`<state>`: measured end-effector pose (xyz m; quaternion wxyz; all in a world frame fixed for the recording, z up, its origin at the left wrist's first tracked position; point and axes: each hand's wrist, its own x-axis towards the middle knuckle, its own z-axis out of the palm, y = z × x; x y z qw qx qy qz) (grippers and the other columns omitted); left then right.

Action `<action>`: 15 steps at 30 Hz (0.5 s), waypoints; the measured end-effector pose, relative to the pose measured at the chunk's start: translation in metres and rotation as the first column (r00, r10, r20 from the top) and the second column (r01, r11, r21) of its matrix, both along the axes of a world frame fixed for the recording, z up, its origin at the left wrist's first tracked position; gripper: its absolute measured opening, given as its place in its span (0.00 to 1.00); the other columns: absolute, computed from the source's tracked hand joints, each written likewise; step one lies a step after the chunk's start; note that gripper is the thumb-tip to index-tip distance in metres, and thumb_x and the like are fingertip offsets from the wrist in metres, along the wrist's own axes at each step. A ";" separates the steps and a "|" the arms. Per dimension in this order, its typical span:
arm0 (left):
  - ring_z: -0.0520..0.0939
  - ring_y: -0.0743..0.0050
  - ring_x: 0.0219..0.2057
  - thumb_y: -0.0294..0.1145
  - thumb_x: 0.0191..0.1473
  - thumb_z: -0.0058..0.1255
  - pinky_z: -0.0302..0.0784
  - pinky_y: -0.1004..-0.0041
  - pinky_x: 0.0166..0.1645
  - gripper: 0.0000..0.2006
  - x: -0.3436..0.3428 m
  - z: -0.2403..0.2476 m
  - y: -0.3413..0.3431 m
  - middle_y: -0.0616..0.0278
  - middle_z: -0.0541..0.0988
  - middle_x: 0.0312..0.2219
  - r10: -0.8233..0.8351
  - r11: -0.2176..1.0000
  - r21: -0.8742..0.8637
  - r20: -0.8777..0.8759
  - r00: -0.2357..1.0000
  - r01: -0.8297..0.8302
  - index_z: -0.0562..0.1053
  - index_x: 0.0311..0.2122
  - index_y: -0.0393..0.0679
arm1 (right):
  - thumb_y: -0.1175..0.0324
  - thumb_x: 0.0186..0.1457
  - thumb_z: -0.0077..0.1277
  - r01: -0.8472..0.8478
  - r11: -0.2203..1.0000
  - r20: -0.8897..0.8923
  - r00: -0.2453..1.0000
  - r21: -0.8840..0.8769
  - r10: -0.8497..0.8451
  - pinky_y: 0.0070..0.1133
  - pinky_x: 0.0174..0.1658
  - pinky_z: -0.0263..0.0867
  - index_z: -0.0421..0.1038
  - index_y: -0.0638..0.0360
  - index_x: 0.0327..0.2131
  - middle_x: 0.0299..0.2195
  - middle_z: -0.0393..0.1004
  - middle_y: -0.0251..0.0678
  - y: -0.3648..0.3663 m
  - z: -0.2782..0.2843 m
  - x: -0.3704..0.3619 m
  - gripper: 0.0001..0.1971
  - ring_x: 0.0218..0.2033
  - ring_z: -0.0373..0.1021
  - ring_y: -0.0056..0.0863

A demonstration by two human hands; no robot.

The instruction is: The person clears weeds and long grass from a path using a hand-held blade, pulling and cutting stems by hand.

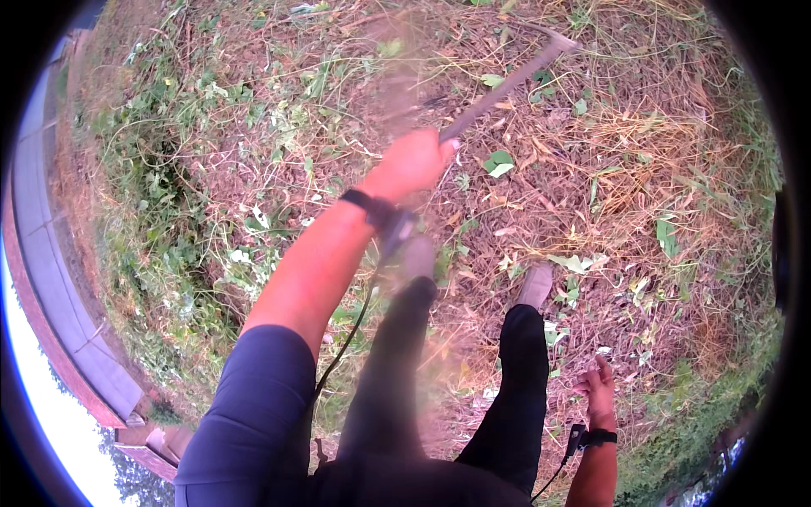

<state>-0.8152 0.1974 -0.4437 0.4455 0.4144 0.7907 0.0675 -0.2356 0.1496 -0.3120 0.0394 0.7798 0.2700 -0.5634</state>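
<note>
My left hand [410,162] is stretched forward and shut on the near end of a long thin tool handle [505,84]. The handle runs up and to the right, ending in a small head [562,40] over the dry grass. A dark band sits on that wrist [369,205], and a cable hangs from it. My right hand [598,384] hangs low beside my right leg, fingers loosely apart, holding nothing. It also wears a dark wrist band [596,438]. My legs are in black trousers, with light shoes [535,286] on the ground.
The ground is covered with dry straw-coloured grass [642,144], cut stems and scattered green leaves [498,162]. Taller green weeds [160,194] grow on the left. A grey concrete kerb with a reddish edge [46,270] curves along the far left.
</note>
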 end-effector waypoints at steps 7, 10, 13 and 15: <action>0.81 0.54 0.28 0.53 0.58 0.44 0.73 0.59 0.36 0.26 -0.075 -0.018 -0.208 0.50 0.78 0.23 0.319 0.888 -0.271 -0.218 0.922 -0.371 0.75 0.38 0.33 | 0.65 0.59 0.49 0.023 1.000 -0.027 0.999 -0.001 -0.023 0.20 0.25 0.68 0.54 0.59 0.61 0.25 0.73 0.36 -0.003 0.003 0.007 0.28 0.20 0.72 0.24; 0.77 0.59 0.16 0.55 0.60 0.42 0.68 0.61 0.21 0.30 -0.077 0.051 -0.342 0.50 0.76 0.18 0.551 0.534 -0.570 -0.326 0.769 -0.624 0.73 0.33 0.29 | 0.64 0.60 0.48 0.006 0.997 -0.005 1.000 -0.075 -0.006 0.20 0.25 0.67 0.55 0.51 0.61 0.26 0.74 0.34 -0.012 -0.005 0.016 0.27 0.21 0.71 0.22; 0.79 0.59 0.19 0.54 0.59 0.42 0.71 0.61 0.22 0.29 -0.046 0.131 -0.449 0.49 0.76 0.19 0.622 0.304 -0.544 -0.508 0.596 -0.782 0.73 0.37 0.28 | 0.65 0.59 0.48 0.022 0.994 -0.051 0.998 -0.110 -0.027 0.19 0.24 0.68 0.54 0.53 0.61 0.27 0.74 0.35 -0.008 -0.009 0.003 0.27 0.21 0.72 0.24; 0.79 0.59 0.19 0.53 0.59 0.43 0.73 0.62 0.23 0.29 -0.021 0.174 -0.469 0.50 0.76 0.19 0.593 0.278 -0.535 -0.558 0.581 -0.798 0.73 0.36 0.27 | 0.65 0.59 0.48 0.019 0.995 -0.074 0.997 -0.094 -0.026 0.19 0.24 0.68 0.54 0.56 0.60 0.27 0.74 0.36 -0.009 -0.012 -0.004 0.27 0.20 0.72 0.24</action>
